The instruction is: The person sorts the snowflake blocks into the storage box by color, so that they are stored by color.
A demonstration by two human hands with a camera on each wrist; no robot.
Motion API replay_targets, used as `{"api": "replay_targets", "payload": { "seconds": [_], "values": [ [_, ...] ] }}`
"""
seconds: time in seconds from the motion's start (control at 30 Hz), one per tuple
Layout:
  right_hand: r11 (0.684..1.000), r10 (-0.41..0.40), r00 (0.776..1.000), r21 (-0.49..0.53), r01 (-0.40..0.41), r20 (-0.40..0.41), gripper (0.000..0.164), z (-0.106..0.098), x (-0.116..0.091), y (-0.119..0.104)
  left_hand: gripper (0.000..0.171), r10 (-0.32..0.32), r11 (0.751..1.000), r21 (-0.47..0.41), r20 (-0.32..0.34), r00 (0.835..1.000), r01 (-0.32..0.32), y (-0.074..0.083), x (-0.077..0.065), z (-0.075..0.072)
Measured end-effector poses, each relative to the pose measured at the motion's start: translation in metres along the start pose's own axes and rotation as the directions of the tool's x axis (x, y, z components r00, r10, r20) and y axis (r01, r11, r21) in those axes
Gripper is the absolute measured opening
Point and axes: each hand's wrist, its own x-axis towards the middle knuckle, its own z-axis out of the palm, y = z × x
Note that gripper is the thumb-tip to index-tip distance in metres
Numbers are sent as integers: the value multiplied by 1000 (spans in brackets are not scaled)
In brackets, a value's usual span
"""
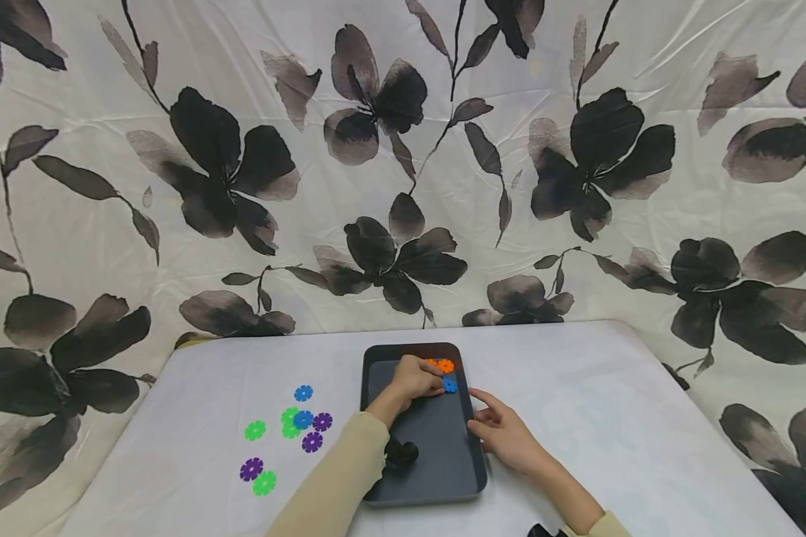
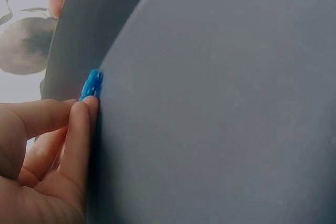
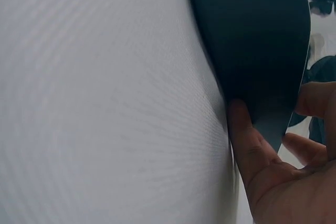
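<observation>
My left hand (image 1: 416, 378) reaches into the dark grey tray (image 1: 436, 466) in the head view. Its fingertips pinch a blue flower-shaped disc (image 1: 449, 385) near the tray's right wall; the left wrist view shows the blue disc (image 2: 92, 83) edge-on at the fingertips. Just beyond it lie orange discs (image 1: 446, 366) in the tray's far right corner, one partly hidden by the hand. My right hand (image 1: 507, 436) touches the tray's right side from outside with fairly straight fingers. In the right wrist view, one fingertip (image 3: 239, 111) rests low on the outer wall (image 3: 247, 40), others at the rim.
Left of the tray, loose flower-shaped discs lie on the white tabletop (image 1: 195, 418): green (image 1: 264, 483), purple (image 1: 251, 469) and blue (image 1: 304, 393), some overlapping. A black wrist device (image 1: 401, 453) shows beside the left sleeve (image 1: 339, 477). Behind the table hangs a floral cloth (image 1: 483, 246).
</observation>
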Motion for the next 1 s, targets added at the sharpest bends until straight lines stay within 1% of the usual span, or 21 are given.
{"api": "replay_targets", "payload": {
  "seconds": [0.03, 0.1, 0.17, 0.23, 0.33, 0.4, 0.47, 0.5, 0.67, 0.9, 1.0],
  "values": [
    [1000, 0, 1000, -1, 0, -1, 57, 0, 0, 0, 18, 3, 1000, 7, 0, 1000, -3, 0, 0, 0],
    [1000, 0, 1000, -6, 0, -1, 57, 0, 0, 0, 19, 8, 999, 49, -8, 1000, -7, 0, -1, 0],
    [1000, 0, 1000, -6, 0, -3, 57, 0, 0, 1, 21, 28, 993, 117, -13, 1000, -27, 1, -2, 0],
    [1000, -3, 1000, -7, 3, -7, 57, -1, 1, 2, 22, 63, 977, 208, -21, 998, -58, 1, -2, 1],
    [1000, -6, 1000, -8, 6, -3, 57, -1, 2, 4, 22, 126, 941, 321, -30, 992, -110, 1, 0, 2],
    [1000, -6, 1000, -10, 6, 0, 57, -1, 3, 5, 21, 156, 918, 374, -44, 987, -128, 1, 1, 3],
    [1000, -6, 1000, -11, 7, 4, 56, -1, 4, 5, 20, 170, 905, 405, -56, 984, -133, 1, 3, 5],
    [1000, -5, 1000, -11, 5, 4, 56, -1, 4, 5, 19, 170, 900, 415, -62, 983, -130, 0, 4, 6],
    [1000, -6, 1000, -7, 7, 4, 56, -1, 4, 4, 17, 156, 896, 431, -70, 985, -111, 0, 5, 7],
    [1000, -10, 1000, -10, 10, -5, 56, 0, 3, 4, 17, 158, 896, 430, -79, 984, -109, 0, 6, 6],
    [1000, -13, 1000, -4, 13, -5, 56, 1, 1, 0, 18, 157, 897, 430, -88, 984, -104, -1, 6, 6]
  ]
}}
